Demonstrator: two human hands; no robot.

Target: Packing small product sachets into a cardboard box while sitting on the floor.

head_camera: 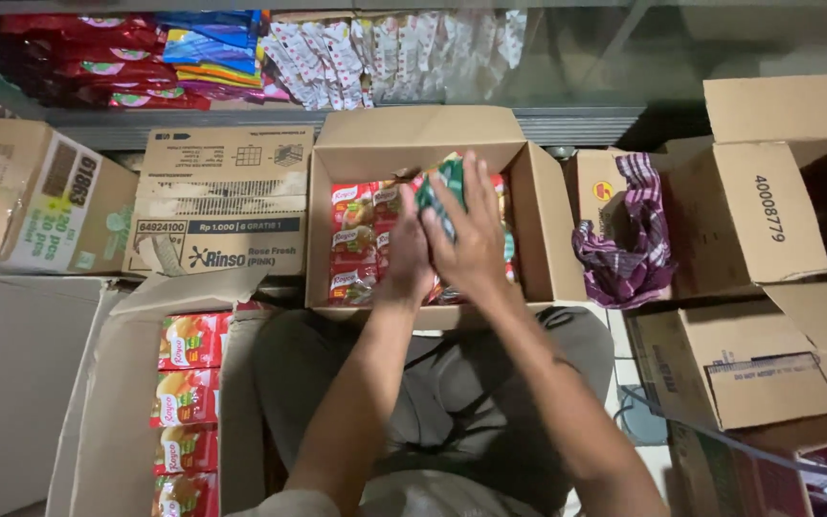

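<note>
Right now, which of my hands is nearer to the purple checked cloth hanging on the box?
Right. The right hand lies over the green packet in the open box, on the side toward the purple checked cloth; the left hand sits beyond it, farther away.

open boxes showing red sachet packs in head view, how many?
2. One open box straight ahead, under the left hand and right hand, which grip a green packet. One open box at lower left. Other cartons' contents are hidden.

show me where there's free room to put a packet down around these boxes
Little is free: a floor strip between the purple cloth and the right-hand boxes. The open box under both hands, left and right, is packed with packets.
</note>
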